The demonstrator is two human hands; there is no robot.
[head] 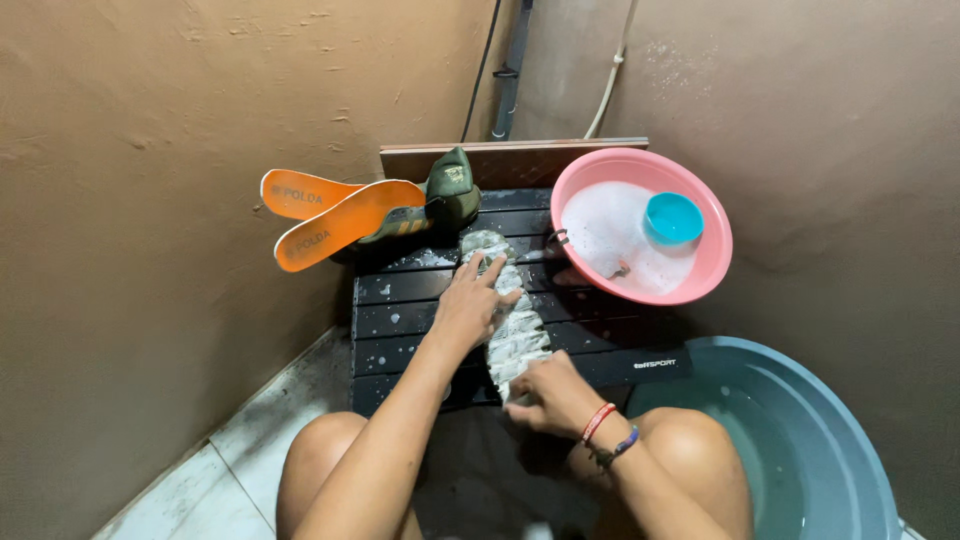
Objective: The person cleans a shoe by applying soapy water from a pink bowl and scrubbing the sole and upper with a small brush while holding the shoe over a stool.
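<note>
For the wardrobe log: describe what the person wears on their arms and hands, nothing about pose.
Both arms are bare, with no sleeves or gloves. The left hand carries no rings or bands that show. The right hand has two bands at the wrist: a red-orange woven bracelet and, beside it, a darker beaded bracelet with blue and purple beads.

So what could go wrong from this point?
The pink basin of soapy water sits partly over the edge of the black slatted bench; a nudge might tip it. The soapy shoe under the left hand and right hand could slip. The orange insoles overhang the bench and may fall.
</note>
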